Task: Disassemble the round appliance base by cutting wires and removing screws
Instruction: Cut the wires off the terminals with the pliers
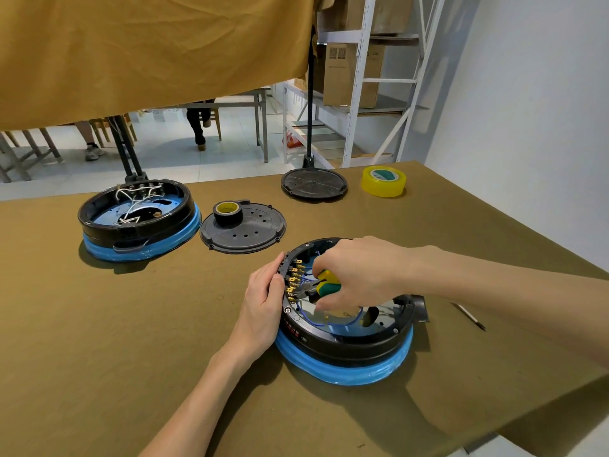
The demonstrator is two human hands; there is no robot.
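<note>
Two steps remain. Round base (346,344), cover off, on surface (131,324) near front; left hand (263,301) flat against rim; right hand (356,275) grips cutters (318,286) at blue wires (309,319), apparently mostly uncut.

Both forearms bare, no sleeves; left hand (263,301) & right hand (359,272) ungloved.

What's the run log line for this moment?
step: wire cutting | left hand: steadies round base rim | right hand: holds cutters at blue wires

Cloth (115,341) bare left of base (342,344); cover (244,230) blocks beyond.
</note>
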